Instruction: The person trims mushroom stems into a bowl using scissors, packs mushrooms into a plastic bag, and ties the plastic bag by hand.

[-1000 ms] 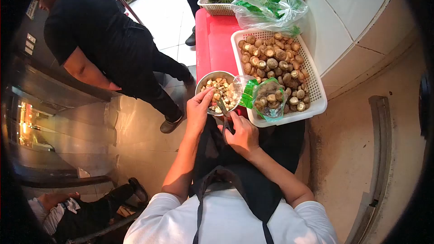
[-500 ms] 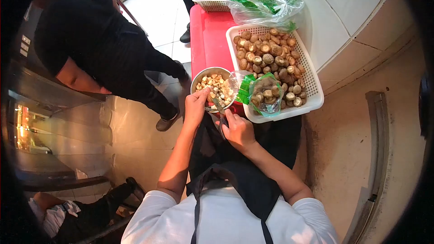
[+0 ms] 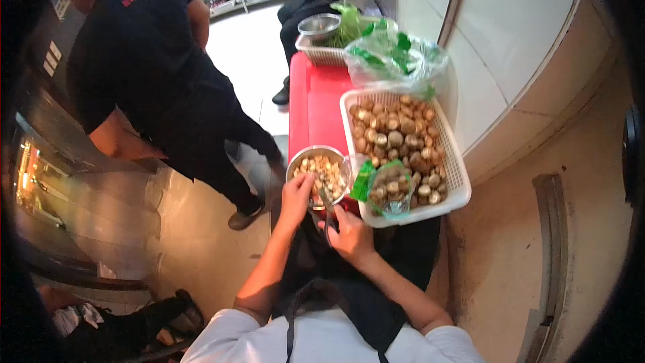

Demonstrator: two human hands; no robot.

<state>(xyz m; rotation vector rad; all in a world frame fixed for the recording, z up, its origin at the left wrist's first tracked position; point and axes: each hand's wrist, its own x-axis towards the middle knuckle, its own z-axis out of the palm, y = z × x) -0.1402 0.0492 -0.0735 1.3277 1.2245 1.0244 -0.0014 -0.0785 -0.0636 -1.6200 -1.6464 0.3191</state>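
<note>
My right hand [image 3: 351, 234] grips a pair of scissors [image 3: 330, 223] by the black handles, blades pointing up over the near side of a metal bowl [image 3: 290, 173]. The bowl contains many cut pale mushroom pieces [image 3: 321, 167]. My left hand [image 3: 297, 196] is closed at the bowl's near left rim, its fingertips pinching a small mushroom beside the blades; the fingers mostly hide it. Right of the bowl, a white perforated basket [image 3: 458, 178] carries many whole brown mushrooms [image 3: 396, 128]. A clear and green plastic bag [image 3: 388, 188] with mushrooms inside lies on its near left corner.
Bowl and basket rest on a red surface [image 3: 314, 97]. Behind them are a plastic bag of greens [image 3: 396, 57] and a second basket [image 3: 329, 56] with a small metal bowl [image 3: 319, 25]. A person in black [image 3: 154, 74] stands left; another sits beyond. A tiled wall [image 3: 484, 60] borders the right.
The view has tilted up, so the bowl, basket and hands appear lower. Both hands stay at the bowl, the scissors still in my right hand. The person in black shows more fully.
</note>
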